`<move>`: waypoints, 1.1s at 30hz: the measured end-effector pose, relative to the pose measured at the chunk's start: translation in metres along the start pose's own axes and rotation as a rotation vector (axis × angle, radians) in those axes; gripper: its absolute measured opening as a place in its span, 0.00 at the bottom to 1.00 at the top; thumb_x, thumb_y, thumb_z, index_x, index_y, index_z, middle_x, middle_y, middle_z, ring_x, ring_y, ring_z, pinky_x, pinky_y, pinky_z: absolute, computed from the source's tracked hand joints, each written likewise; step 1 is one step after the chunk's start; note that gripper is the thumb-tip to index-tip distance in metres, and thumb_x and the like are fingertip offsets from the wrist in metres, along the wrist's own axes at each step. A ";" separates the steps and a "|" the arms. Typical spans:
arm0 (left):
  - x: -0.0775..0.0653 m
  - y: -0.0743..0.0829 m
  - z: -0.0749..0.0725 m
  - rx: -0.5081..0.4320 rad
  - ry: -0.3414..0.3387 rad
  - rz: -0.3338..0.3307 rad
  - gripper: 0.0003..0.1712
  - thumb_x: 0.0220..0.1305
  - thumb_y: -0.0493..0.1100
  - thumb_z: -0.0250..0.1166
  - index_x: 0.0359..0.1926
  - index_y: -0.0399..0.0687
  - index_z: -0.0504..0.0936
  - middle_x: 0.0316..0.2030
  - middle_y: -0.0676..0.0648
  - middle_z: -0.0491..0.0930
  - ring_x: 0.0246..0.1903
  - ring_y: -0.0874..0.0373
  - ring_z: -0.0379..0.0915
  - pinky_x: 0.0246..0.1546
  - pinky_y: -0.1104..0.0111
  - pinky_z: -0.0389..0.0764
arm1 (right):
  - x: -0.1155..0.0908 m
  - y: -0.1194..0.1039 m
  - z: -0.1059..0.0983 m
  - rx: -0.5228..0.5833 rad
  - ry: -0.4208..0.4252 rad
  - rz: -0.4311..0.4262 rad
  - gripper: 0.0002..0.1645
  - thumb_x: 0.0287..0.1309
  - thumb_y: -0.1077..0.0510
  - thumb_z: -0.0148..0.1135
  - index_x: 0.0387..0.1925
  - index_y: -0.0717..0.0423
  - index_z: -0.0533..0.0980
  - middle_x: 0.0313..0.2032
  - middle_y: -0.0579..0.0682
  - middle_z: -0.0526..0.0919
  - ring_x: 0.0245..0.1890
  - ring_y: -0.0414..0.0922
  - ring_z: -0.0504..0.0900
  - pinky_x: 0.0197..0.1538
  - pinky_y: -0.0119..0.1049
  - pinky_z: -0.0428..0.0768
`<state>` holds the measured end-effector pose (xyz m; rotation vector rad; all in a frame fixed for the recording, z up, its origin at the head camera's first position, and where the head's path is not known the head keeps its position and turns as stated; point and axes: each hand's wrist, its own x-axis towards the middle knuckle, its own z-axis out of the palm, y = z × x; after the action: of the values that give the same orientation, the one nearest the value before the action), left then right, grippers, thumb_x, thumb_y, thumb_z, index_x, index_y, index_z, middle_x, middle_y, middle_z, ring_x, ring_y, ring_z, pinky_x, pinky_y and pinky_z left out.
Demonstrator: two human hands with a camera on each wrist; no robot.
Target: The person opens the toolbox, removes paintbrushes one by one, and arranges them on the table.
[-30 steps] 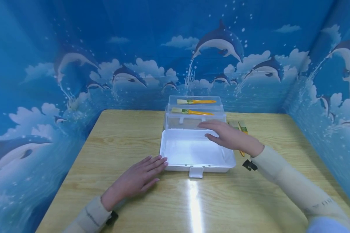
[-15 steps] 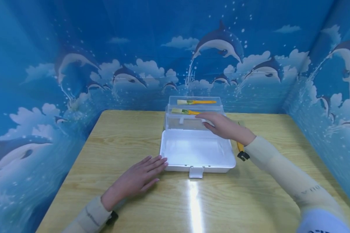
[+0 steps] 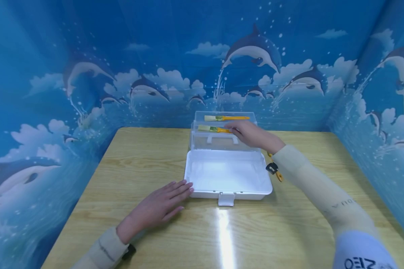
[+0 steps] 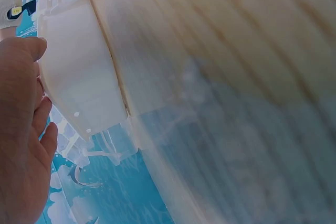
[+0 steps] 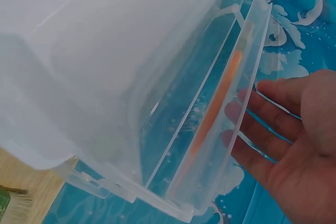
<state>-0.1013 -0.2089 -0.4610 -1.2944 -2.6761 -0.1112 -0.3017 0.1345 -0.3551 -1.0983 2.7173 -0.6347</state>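
Observation:
A white toolbox (image 3: 226, 173) stands with its lid back, its clear fold-out trays (image 3: 192, 129) raised behind it. A yellow-handled paintbrush (image 3: 219, 129) lies in the front tray and a second paintbrush (image 3: 226, 118) in the rear one. My right hand (image 3: 250, 133) reaches over the front tray, covering the brush's handle end. The right wrist view shows that hand's fingertips (image 5: 233, 113) through the translucent wall, beside the orange handle (image 5: 218, 98) with a small gap. My left hand (image 3: 161, 201) lies flat on the table, fingertips touching the box's front left corner.
Another brush (image 3: 279, 176) lies on the wooden table (image 3: 138, 157) right of the box, largely hidden by my right forearm. A white latch (image 3: 226, 199) hangs at the box front. Blue dolphin-print curtains (image 3: 175, 45) enclose the table at the back and sides.
My right hand has moved from above the box's base, back and slightly left, to the front tray, its fingers curving in. The left hand and the box have stayed still.

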 end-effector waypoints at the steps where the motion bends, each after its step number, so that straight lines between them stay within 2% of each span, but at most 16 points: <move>1: 0.000 0.000 0.000 -0.001 -0.002 -0.002 0.34 0.78 0.54 0.53 0.79 0.48 0.59 0.79 0.49 0.55 0.77 0.52 0.53 0.78 0.57 0.57 | 0.002 0.001 0.000 0.002 -0.005 0.001 0.21 0.77 0.64 0.49 0.66 0.59 0.74 0.64 0.57 0.79 0.65 0.55 0.76 0.67 0.53 0.78; 7: -0.001 0.000 0.000 -0.006 -0.013 -0.010 0.35 0.78 0.54 0.53 0.79 0.49 0.58 0.79 0.49 0.55 0.78 0.52 0.52 0.78 0.57 0.57 | 0.015 0.006 -0.002 0.000 -0.048 0.021 0.20 0.77 0.65 0.48 0.63 0.59 0.77 0.60 0.57 0.82 0.62 0.53 0.79 0.66 0.52 0.79; 13: 0.000 0.000 -0.001 -0.002 -0.002 0.002 0.35 0.78 0.53 0.54 0.78 0.48 0.59 0.79 0.49 0.55 0.77 0.52 0.53 0.78 0.57 0.56 | 0.025 0.007 -0.005 0.003 -0.085 0.036 0.18 0.77 0.65 0.48 0.59 0.60 0.79 0.54 0.59 0.85 0.48 0.53 0.85 0.58 0.51 0.83; 19: -0.001 0.000 -0.001 0.019 -0.008 0.016 0.36 0.78 0.53 0.53 0.79 0.48 0.57 0.80 0.49 0.53 0.78 0.52 0.51 0.78 0.57 0.55 | 0.032 0.008 -0.006 -0.001 -0.099 0.057 0.17 0.73 0.64 0.57 0.58 0.61 0.81 0.54 0.60 0.85 0.52 0.53 0.85 0.58 0.49 0.85; 23: -0.003 -0.001 0.000 0.037 -0.024 0.018 0.37 0.78 0.55 0.52 0.80 0.49 0.55 0.80 0.49 0.51 0.78 0.52 0.49 0.79 0.58 0.54 | 0.037 0.007 -0.007 -0.004 -0.107 0.075 0.16 0.70 0.63 0.62 0.57 0.60 0.82 0.53 0.59 0.86 0.49 0.51 0.86 0.54 0.45 0.87; 28: -0.004 -0.002 0.002 0.046 -0.035 0.021 0.38 0.77 0.55 0.53 0.80 0.49 0.53 0.81 0.49 0.49 0.79 0.52 0.47 0.79 0.57 0.54 | 0.042 0.007 -0.007 -0.016 -0.110 0.062 0.16 0.68 0.65 0.63 0.55 0.59 0.83 0.50 0.57 0.87 0.45 0.48 0.85 0.51 0.44 0.87; 33: -0.003 -0.002 0.001 0.035 -0.043 0.021 0.38 0.78 0.55 0.52 0.81 0.50 0.52 0.81 0.50 0.48 0.79 0.53 0.46 0.79 0.57 0.52 | 0.046 0.007 -0.006 -0.041 -0.113 0.064 0.16 0.67 0.67 0.63 0.54 0.59 0.84 0.50 0.57 0.87 0.46 0.48 0.86 0.52 0.43 0.87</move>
<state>-0.1008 -0.2126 -0.4630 -1.3286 -2.6870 -0.0347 -0.3407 0.1092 -0.3512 -1.0190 2.6676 -0.4946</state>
